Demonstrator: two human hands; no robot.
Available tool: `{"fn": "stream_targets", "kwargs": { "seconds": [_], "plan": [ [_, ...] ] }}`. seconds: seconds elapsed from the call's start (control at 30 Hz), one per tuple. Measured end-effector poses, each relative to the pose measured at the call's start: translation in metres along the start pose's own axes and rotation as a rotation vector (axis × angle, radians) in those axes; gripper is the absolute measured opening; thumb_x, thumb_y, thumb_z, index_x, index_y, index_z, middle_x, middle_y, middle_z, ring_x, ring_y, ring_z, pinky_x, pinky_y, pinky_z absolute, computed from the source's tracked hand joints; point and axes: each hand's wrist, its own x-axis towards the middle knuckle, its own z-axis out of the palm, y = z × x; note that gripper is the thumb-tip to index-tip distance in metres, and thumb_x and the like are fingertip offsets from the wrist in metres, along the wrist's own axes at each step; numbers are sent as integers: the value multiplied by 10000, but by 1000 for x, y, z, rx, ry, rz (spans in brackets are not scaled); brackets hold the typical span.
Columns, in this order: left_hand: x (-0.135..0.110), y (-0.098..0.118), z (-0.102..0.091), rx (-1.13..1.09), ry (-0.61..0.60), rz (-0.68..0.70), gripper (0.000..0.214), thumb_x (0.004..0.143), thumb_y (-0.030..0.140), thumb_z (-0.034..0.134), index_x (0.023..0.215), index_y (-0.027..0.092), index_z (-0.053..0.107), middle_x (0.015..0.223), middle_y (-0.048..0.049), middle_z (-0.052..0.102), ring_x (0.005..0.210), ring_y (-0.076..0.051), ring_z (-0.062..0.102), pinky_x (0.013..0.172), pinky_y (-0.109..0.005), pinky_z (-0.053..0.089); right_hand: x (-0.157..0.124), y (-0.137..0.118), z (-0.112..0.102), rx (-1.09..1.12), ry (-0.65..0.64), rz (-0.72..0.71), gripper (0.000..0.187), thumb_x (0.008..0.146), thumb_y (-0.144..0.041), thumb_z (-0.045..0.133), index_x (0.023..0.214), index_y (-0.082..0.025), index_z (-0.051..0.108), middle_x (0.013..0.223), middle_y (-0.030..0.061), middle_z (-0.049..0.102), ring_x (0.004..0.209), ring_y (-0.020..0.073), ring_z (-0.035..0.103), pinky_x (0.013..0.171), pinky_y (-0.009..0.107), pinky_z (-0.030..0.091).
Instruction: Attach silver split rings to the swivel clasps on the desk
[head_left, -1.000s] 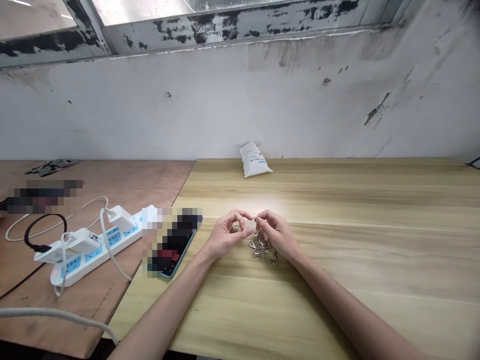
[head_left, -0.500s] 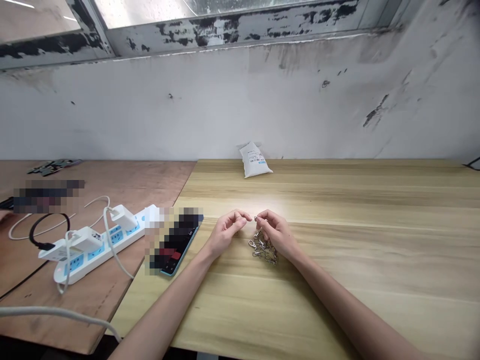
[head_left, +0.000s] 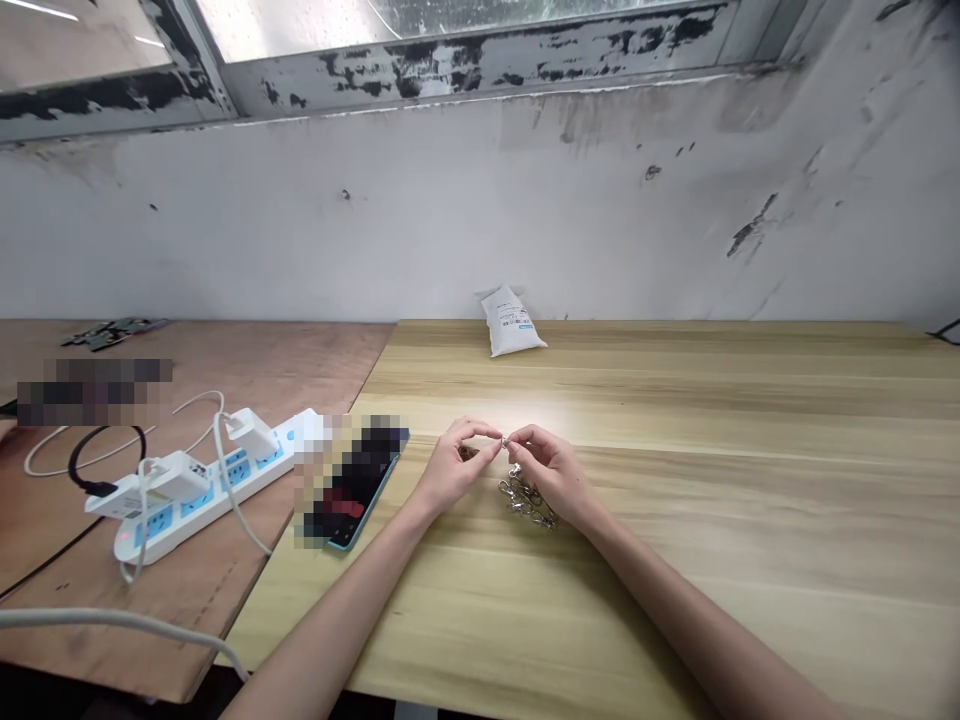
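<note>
My left hand (head_left: 450, 468) and my right hand (head_left: 551, 470) meet fingertip to fingertip over the light wooden table (head_left: 675, 520). Both pinch a small metal clasp (head_left: 505, 441) between thumb and forefinger. A bunch of silver clasps (head_left: 527, 500) hangs from the right hand and lies on the table beneath it. A small metal piece shows under the left hand's fingers; I cannot make out what it is.
A phone (head_left: 352, 485) lies left of my left hand. A white power strip (head_left: 202, 485) with chargers and cables sits on the brown board (head_left: 262, 370) further left. A small white bag (head_left: 511, 322) stands by the wall.
My left hand closed the gap and now pinches at the clasp held by the right hand. The view shifted slightly.
</note>
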Motion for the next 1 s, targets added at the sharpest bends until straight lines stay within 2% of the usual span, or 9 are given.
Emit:
{"fn": "stream_targets", "kwargs": {
  "seconds": [0.1,0.17,0.27,0.37,0.6,0.87,1.0],
  "plan": [
    [1,1,1,-133,85,-117,243,789,376,694,913,182,616,897,-30,627,777,-144,583,689,-266,455,-1,-3,-1,-249,38,-173,201,917,-375,537,840,-205,609,699,-2,552,542,111,430,520,249,361],
    [1,2,2,-273,68,-198,316,749,402,730,913,180,576,812,-1,601,654,-110,534,600,-240,419,-2,-4,-2,-415,53,-287,165,918,-314,531,844,-206,632,744,13,588,541,105,440,546,251,378],
    [1,6,3,-405,-4,-276,380,697,402,779,918,178,567,770,9,609,630,-100,520,577,-229,389,-3,-5,-3,-619,72,-385,190,925,-282,510,868,-220,680,778,28,632,518,95,454,536,242,371],
    [1,8,2,-469,-14,-325,401,686,381,796,952,182,570,779,6,629,644,-100,521,578,-226,370,-3,-6,-3,-761,87,-446,231,933,-277,501,873,-243,722,772,32,659,511,89,482,531,232,363],
    [2,7,-4,-550,-60,-367,440,673,341,820,994,174,569,755,10,632,590,-71,486,567,-219,334,-3,-8,-5,-926,106,-502,296,952,-252,466,892,-261,757,769,39,677,573,98,545,558,223,382],
    [0,11,-5,-584,-79,-387,454,649,312,840,990,173,574,834,-19,676,681,-92,544,615,-222,362,-4,-5,-9,-1027,105,-627,277,960,-215,472,991,-263,743,795,24,674,569,86,539,553,211,371],
    [1,10,-5,-572,-68,-401,471,626,316,854,970,165,570,831,-24,678,687,-95,550,603,-214,364,-3,-6,-8,-1038,127,-692,249,954,-198,497,956,-250,741,775,13,669,547,73,520,526,199,344]
  ]
}}
